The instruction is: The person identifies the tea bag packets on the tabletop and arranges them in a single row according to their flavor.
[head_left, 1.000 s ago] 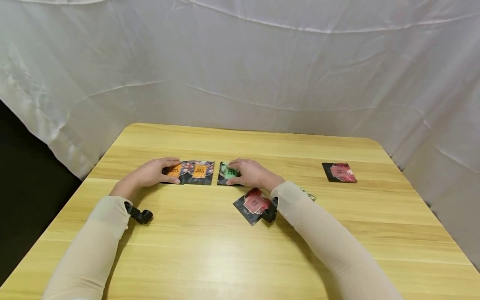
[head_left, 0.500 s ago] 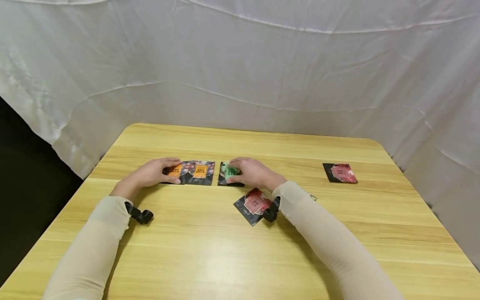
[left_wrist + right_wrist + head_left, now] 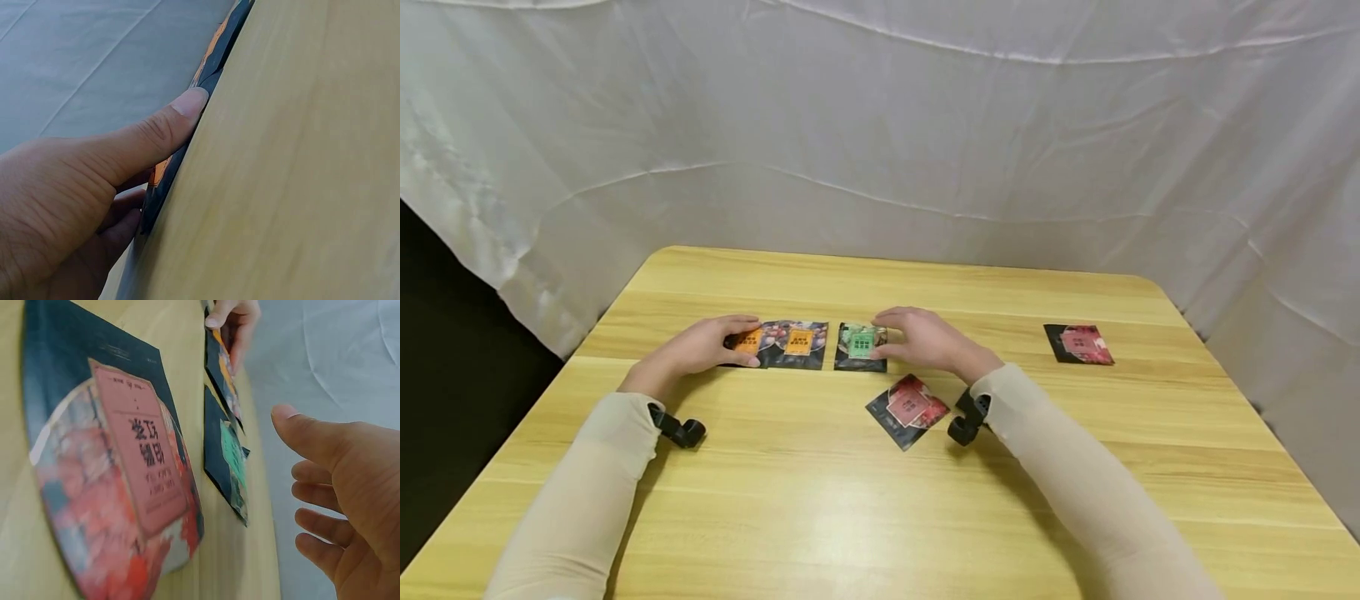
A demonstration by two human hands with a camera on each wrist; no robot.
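My left hand (image 3: pixel 703 348) holds an orange-labelled dark sachet (image 3: pixel 747 343) at the left of a row, its thumb along the near edge and fingers at the far edge. A second orange-labelled sachet (image 3: pixel 799 343) lies flat against it on the right. Past a narrow gap is a green-labelled sachet (image 3: pixel 856 343), also flat. Beside its right edge is my right hand (image 3: pixel 925 340); in the right wrist view that hand (image 3: pixel 350 487) has loosely bent fingers, holds nothing and is apart from the sachets. The left wrist view shows the left thumb (image 3: pixel 156 134) on the sachet's edge.
A pink-labelled sachet (image 3: pixel 908 410) lies askew in front of the row, left of the right wrist camera (image 3: pixel 967 421). Another pink-labelled sachet (image 3: pixel 1079 344) lies far right on the wooden table (image 3: pixel 820 500). A pale curtain (image 3: pixel 880 150) hangs behind.
My right hand has let go of the green-labelled sachet and shifted right, uncovering more of it. The right forearm now hides a small green corner seen earlier. My left hand stays put.
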